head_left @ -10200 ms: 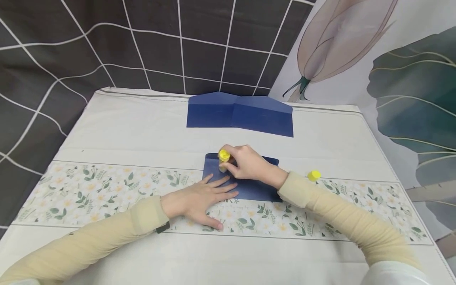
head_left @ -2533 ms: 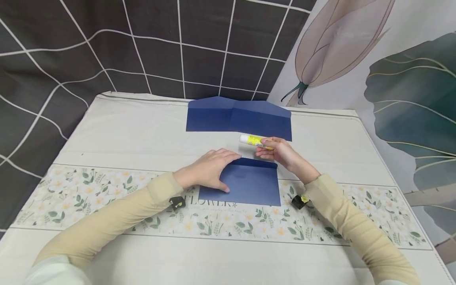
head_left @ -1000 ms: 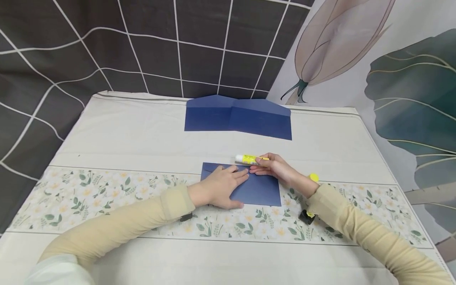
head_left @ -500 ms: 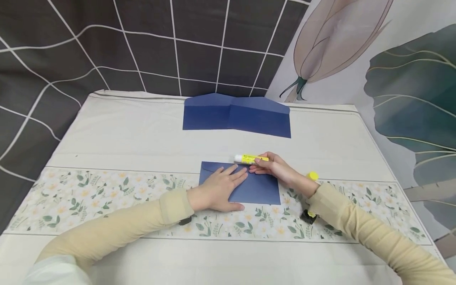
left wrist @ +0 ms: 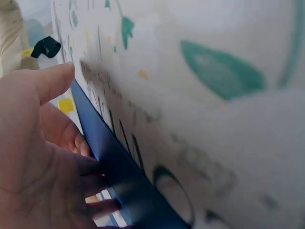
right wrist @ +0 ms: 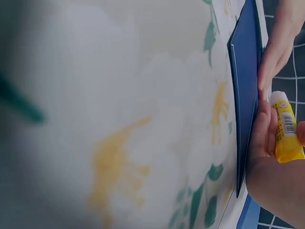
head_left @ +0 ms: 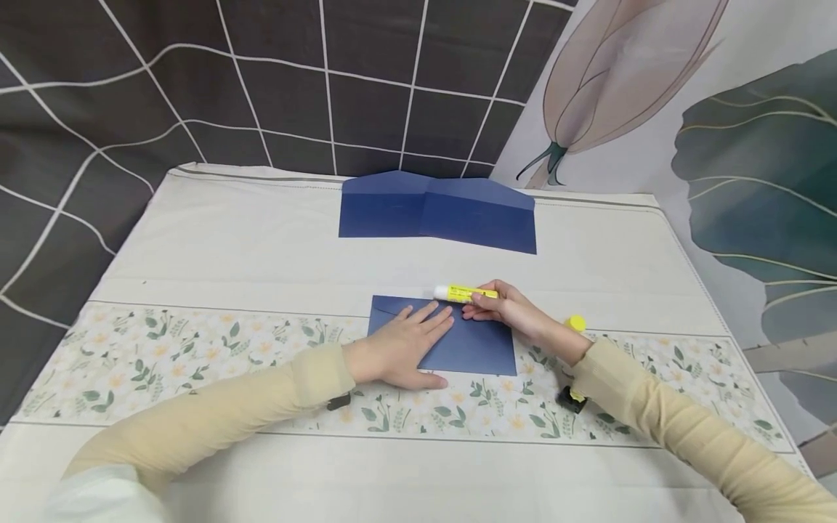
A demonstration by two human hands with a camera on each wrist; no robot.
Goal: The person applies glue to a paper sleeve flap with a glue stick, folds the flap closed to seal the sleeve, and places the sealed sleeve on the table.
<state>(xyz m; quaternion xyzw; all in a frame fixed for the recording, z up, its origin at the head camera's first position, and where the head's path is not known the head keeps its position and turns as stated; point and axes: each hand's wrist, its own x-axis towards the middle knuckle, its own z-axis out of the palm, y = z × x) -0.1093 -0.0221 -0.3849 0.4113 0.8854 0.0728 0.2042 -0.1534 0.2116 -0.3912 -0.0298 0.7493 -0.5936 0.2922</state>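
Observation:
A dark blue envelope [head_left: 471, 349] lies in the middle of the table, its flap folded down. My left hand [head_left: 400, 356] rests on its left half with fingers spread, the thumb reaching past the near edge. A yellow glue stick [head_left: 463, 293] with a white end lies across my right hand [head_left: 513, 311], pinched under the thumb, above the envelope's far edge. The lower fingers of that hand touch the flap near the left fingertips. In the right wrist view the glue stick [right wrist: 287, 126] shows its barcode label beside the envelope [right wrist: 248, 71].
Two more blue envelopes [head_left: 386, 216] lie overlapping at the table's back edge, flaps up. A yellow cap [head_left: 575, 323] stands on the cloth by the right wrist. The tablecloth [head_left: 216, 247] has a flowered band, and a dark gridded curtain [head_left: 275, 94] hangs behind.
Earlier the right hand pressed the glue stick on the envelope; later the flap stood up and the stick was raised. Now the flap is folded down under both hands. The last second shows little movement.

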